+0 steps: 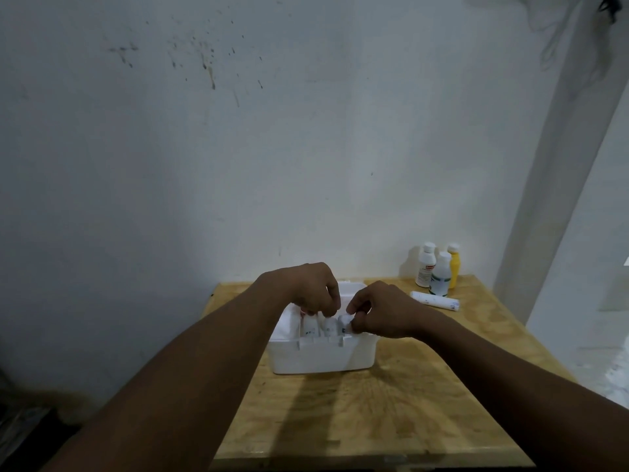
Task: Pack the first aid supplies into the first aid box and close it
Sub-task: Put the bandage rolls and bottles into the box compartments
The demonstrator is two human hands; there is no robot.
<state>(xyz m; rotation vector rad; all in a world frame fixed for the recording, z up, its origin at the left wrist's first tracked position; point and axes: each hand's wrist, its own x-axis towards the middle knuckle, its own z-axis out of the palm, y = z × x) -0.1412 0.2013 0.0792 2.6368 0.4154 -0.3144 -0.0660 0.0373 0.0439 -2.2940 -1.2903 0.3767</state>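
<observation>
Both hands over open white box [323, 357] at table [401, 403] centre: left hand [315, 289] curled among upright rolls, right hand [377, 310] pinching rightmost roll [344, 324]. Spare bandage roll [435, 300] lying lengthwise rightward, bottles [439, 270] behind; nearer right hand.
</observation>
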